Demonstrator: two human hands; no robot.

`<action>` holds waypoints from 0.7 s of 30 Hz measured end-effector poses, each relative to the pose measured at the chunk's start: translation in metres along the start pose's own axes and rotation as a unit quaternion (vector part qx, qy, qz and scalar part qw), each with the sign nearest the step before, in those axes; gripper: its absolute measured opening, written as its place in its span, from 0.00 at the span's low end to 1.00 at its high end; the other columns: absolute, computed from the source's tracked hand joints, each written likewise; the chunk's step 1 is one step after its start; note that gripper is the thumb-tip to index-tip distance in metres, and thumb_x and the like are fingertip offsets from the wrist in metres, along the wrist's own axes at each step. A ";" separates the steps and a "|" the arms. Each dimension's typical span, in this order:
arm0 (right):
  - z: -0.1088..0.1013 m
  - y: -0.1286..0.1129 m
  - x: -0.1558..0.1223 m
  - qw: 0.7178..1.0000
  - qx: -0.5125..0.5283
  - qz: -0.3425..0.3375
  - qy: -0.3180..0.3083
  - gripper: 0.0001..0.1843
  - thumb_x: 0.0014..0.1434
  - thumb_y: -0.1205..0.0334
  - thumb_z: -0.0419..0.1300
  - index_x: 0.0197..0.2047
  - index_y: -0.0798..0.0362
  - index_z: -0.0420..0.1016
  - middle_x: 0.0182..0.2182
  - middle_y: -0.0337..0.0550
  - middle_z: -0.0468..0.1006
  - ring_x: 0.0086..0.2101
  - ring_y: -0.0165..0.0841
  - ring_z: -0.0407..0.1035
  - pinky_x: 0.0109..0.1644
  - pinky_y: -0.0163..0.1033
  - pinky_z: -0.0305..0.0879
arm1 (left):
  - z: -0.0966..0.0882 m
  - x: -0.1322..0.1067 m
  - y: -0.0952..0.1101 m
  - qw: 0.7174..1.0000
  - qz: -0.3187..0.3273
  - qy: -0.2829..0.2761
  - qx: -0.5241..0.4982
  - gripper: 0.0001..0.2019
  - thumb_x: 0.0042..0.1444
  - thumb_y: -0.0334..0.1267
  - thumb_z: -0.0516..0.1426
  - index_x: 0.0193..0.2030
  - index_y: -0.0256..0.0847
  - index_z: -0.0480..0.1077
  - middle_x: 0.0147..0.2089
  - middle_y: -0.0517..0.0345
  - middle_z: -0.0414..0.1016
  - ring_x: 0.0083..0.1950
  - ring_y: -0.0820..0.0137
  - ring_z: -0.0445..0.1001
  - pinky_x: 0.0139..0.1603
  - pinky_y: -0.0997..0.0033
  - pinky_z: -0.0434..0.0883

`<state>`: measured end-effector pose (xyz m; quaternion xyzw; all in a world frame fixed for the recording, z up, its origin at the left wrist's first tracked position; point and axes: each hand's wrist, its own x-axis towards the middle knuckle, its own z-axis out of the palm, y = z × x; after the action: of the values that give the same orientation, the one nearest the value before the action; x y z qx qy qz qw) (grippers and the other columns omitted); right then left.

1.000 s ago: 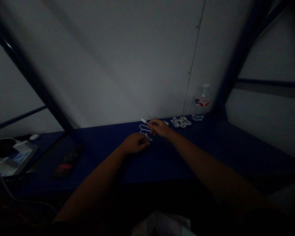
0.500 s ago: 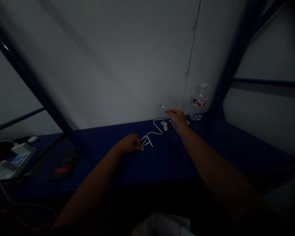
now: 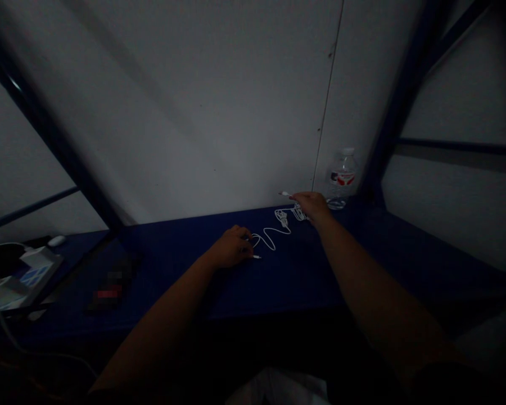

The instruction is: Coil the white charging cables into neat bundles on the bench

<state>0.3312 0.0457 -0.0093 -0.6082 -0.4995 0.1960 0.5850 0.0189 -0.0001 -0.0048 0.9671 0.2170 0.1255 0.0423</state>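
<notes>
Currently the white cable [image 3: 271,239] lies in loose waves on the blue counter [image 3: 185,270], strung between the two hands. Left grip [image 3: 231,247] is curled closed over its near end, plug tip poking out by the fingers. Right grip [image 3: 312,205] is pinched shut on the far end, plug raised near the wall, close to a bottle [image 3: 341,179]. A small coil [image 3: 281,215] sits just beside it.
</notes>
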 end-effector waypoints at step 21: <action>0.054 -0.046 -0.075 0.928 0.087 -0.075 -0.355 0.19 0.56 0.44 0.60 0.29 0.52 0.67 0.17 0.34 0.70 0.20 0.27 0.67 0.28 0.33 0.64 | -0.006 -0.007 -0.017 0.926 -0.208 0.175 -0.262 0.13 0.60 0.44 0.55 0.43 0.38 0.74 0.38 0.51 0.78 0.36 0.67 0.75 0.38 0.66 0.70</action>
<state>0.2372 0.0021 -0.0068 -0.4068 -0.6993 0.3973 0.4332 0.0046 0.0130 -0.0032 0.8174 0.3768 0.3337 0.2802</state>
